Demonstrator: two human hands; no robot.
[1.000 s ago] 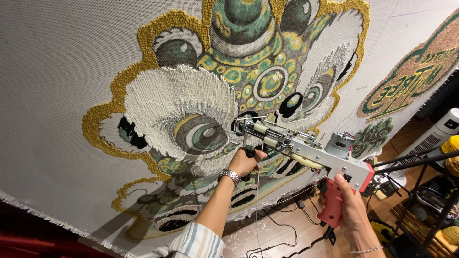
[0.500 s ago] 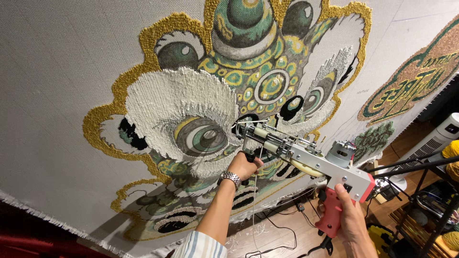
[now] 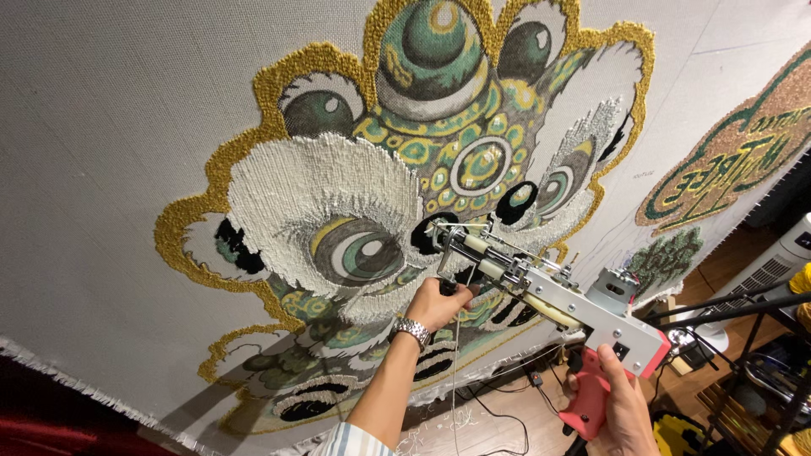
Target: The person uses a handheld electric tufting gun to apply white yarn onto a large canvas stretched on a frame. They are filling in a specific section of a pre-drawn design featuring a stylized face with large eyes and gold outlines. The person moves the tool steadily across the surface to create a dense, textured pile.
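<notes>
- Tufting gun (image 3: pixel 549 291): a silver metal body with cream rods along its length and a pink pistol grip at the rear; it lies slanted, its needle end up and to the left, its grip down and to the right. The needle end meets the stretched cloth just beside the black nose patch of the design.
- Right hand (image 3: pixel 621 405): fingers wrapped tight round the pink grip (image 3: pixel 587 397) from below (index finger lies up along the grip near the black switch; whether it presses anything cannot be told).
- Left hand (image 3: pixel 439 302): fist closed round the dark front handle under the gun's needle end, knuckles close to the cloth. A metal wristwatch (image 3: pixel 411 329) sits on this wrist, and a striped cuff shows at the bottom edge.
- Yarn (image 3: pixel 456 371): a thin pale strand hanging down from the gun's front, past the left wrist.
- Cloth (image 3: pixel 110 127): grey backing fabric stretched flat, filling most of the view; its lower edge is frayed.
- Lion-head design (image 3: pixel 405 177): gold looped outline, white tufted fur around a large green eye, green and yellow dots in the middle (partly tufted, partly printed flat).
- Second design (image 3: pixel 726 165): a round green-and-gold emblem on the cloth at far right.
- Cables (image 3: pixel 507 405): dark cords lying on the wooden floor below the cloth.
- Metal stand (image 3: pixel 726 308): dark rods at lower right, well apart from both hands.
</notes>
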